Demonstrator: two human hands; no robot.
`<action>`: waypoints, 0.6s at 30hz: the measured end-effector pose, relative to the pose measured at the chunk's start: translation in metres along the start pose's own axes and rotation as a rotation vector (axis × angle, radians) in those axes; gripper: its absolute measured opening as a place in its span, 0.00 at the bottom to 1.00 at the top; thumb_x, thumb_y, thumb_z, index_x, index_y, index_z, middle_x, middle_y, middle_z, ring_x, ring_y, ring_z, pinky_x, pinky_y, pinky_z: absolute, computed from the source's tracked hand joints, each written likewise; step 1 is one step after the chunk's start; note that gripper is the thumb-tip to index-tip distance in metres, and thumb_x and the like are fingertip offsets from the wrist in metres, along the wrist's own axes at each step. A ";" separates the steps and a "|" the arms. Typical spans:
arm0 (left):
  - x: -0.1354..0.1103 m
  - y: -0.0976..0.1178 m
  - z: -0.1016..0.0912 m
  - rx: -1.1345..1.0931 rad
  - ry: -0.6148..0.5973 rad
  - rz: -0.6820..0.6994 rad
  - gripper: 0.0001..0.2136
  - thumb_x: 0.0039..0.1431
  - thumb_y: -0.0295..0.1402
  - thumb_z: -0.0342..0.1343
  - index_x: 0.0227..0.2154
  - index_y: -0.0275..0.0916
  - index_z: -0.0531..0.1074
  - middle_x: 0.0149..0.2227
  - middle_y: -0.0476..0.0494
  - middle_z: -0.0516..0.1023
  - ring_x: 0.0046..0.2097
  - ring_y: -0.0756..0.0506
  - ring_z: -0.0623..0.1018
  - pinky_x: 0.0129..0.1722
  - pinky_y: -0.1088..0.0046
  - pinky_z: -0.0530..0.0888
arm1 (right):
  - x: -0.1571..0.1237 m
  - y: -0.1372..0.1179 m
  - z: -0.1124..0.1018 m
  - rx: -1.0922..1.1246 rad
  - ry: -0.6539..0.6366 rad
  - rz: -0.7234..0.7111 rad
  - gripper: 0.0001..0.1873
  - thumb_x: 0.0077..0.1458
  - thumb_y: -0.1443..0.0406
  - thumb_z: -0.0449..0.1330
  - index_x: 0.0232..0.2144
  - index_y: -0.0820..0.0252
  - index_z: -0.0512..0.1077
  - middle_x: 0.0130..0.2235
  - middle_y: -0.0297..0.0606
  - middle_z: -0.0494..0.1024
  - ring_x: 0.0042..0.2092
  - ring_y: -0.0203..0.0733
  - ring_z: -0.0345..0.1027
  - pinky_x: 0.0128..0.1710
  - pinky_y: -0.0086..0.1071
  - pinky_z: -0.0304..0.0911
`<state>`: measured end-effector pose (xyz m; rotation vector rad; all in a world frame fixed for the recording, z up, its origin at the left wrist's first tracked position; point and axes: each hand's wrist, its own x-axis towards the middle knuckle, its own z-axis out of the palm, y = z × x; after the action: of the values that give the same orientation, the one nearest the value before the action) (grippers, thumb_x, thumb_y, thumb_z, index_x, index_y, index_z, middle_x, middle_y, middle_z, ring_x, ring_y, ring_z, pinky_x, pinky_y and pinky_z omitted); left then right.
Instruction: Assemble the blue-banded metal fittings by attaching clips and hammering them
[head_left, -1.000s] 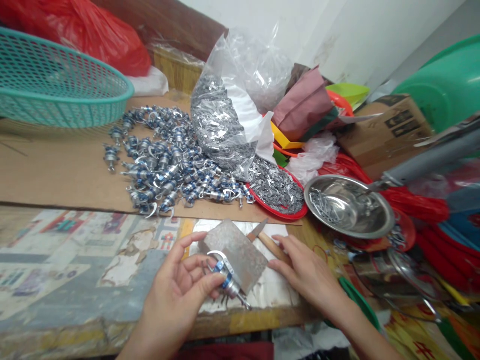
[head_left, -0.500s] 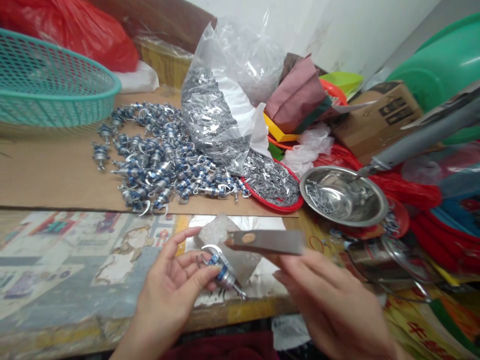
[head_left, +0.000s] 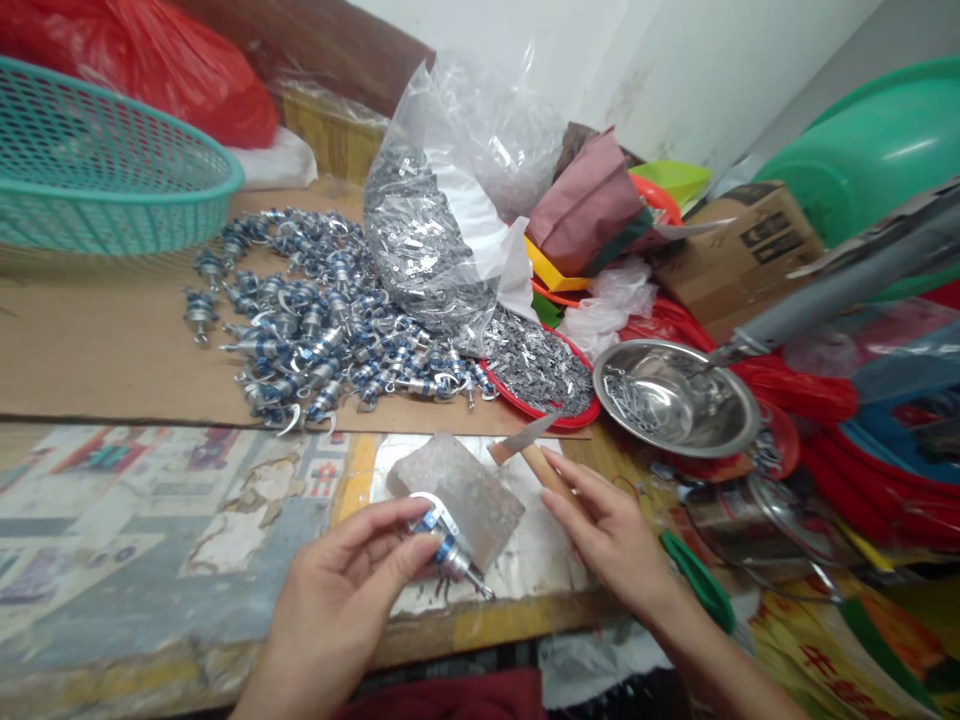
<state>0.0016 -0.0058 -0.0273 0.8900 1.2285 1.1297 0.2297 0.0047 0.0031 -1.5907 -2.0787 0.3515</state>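
Note:
My left hand (head_left: 337, 600) is closed, with thumb and fingers pinching a small blue-and-silver metal fitting (head_left: 450, 550). The fitting has a curved silver hook at its top and a thin stem pointing down to the right. Behind and under it lies a grey block (head_left: 480, 495) on a whitish sheet (head_left: 555, 555) at the table's front edge. In my right hand (head_left: 611, 530) is a hammer (head_left: 551, 475), held by its wooden handle. Its dark head tilts just beyond the block's right corner, apart from the fitting.
Many similar fittings (head_left: 307, 320) are heaped on cardboard (head_left: 112, 350). Behind them stands a clear bag of small metal plates (head_left: 420, 240). A red plate (head_left: 577, 415) of such pieces and a steel bowl (head_left: 727, 430) sit to the right. A turquoise basket (head_left: 112, 220) stands far left.
The hammer has swung down and turned, from above the block to its right side. My right hand has drawn back with it. My left hand keeps the fitting in nearly the same place.

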 end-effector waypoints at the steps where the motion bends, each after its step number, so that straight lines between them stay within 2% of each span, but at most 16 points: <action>1: 0.000 0.000 -0.002 0.063 0.009 0.040 0.09 0.45 0.38 0.63 0.31 0.42 0.79 0.28 0.46 0.80 0.31 0.44 0.80 0.34 0.70 0.77 | 0.005 0.007 0.002 -0.033 -0.045 0.029 0.18 0.58 0.64 0.54 0.51 0.62 0.69 0.45 0.44 0.77 0.44 0.44 0.72 0.42 0.36 0.70; 4: 0.002 0.005 -0.007 0.214 0.062 0.275 0.02 0.45 0.33 0.63 0.24 0.46 0.80 0.36 0.45 0.76 0.42 0.42 0.76 0.41 0.71 0.72 | 0.023 0.020 0.003 -0.094 -0.139 0.020 0.14 0.57 0.63 0.56 0.45 0.58 0.74 0.39 0.39 0.79 0.40 0.42 0.74 0.39 0.33 0.70; 6: 0.003 0.010 -0.009 0.325 0.045 0.460 0.04 0.48 0.31 0.61 0.24 0.47 0.80 0.37 0.46 0.74 0.43 0.43 0.75 0.42 0.73 0.70 | 0.041 0.025 0.001 -0.139 -0.095 0.020 0.13 0.58 0.64 0.54 0.42 0.59 0.75 0.39 0.40 0.79 0.40 0.41 0.73 0.41 0.33 0.68; 8: 0.005 0.015 -0.010 0.390 -0.027 0.552 0.06 0.49 0.29 0.60 0.25 0.47 0.79 0.36 0.46 0.74 0.41 0.44 0.75 0.41 0.74 0.70 | 0.066 0.032 -0.002 -0.204 -0.026 0.047 0.13 0.60 0.68 0.51 0.42 0.62 0.74 0.42 0.44 0.76 0.45 0.43 0.70 0.47 0.36 0.64; 10: 0.006 0.020 -0.011 0.426 -0.072 0.568 0.05 0.49 0.29 0.60 0.24 0.47 0.79 0.34 0.46 0.74 0.38 0.45 0.76 0.39 0.74 0.71 | 0.092 0.043 -0.004 -0.260 -0.013 0.076 0.12 0.59 0.70 0.52 0.41 0.63 0.74 0.45 0.46 0.74 0.48 0.44 0.67 0.51 0.39 0.60; 13: 0.007 0.026 -0.011 0.443 -0.079 0.566 0.05 0.48 0.29 0.61 0.22 0.46 0.78 0.30 0.46 0.75 0.35 0.45 0.77 0.35 0.74 0.71 | 0.121 0.059 -0.003 -0.297 -0.068 0.102 0.09 0.58 0.65 0.56 0.41 0.61 0.71 0.45 0.41 0.73 0.46 0.42 0.68 0.47 0.41 0.64; 16: 0.007 0.029 -0.012 0.420 -0.129 0.519 0.05 0.47 0.28 0.61 0.22 0.47 0.79 0.26 0.47 0.77 0.31 0.45 0.78 0.31 0.75 0.72 | 0.131 0.069 -0.002 -0.279 -0.060 0.110 0.12 0.59 0.62 0.55 0.44 0.60 0.68 0.47 0.40 0.71 0.45 0.41 0.68 0.44 0.41 0.66; 18: 0.007 0.031 -0.013 0.397 -0.142 0.491 0.06 0.47 0.28 0.61 0.23 0.48 0.80 0.25 0.47 0.78 0.29 0.45 0.78 0.30 0.75 0.73 | 0.131 0.071 -0.004 -0.234 -0.017 0.109 0.10 0.59 0.63 0.56 0.41 0.62 0.70 0.44 0.40 0.73 0.44 0.41 0.69 0.45 0.42 0.65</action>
<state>-0.0159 0.0077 -0.0018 1.6109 1.1655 1.1914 0.2650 0.1492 0.0021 -1.8472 -2.1140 0.1627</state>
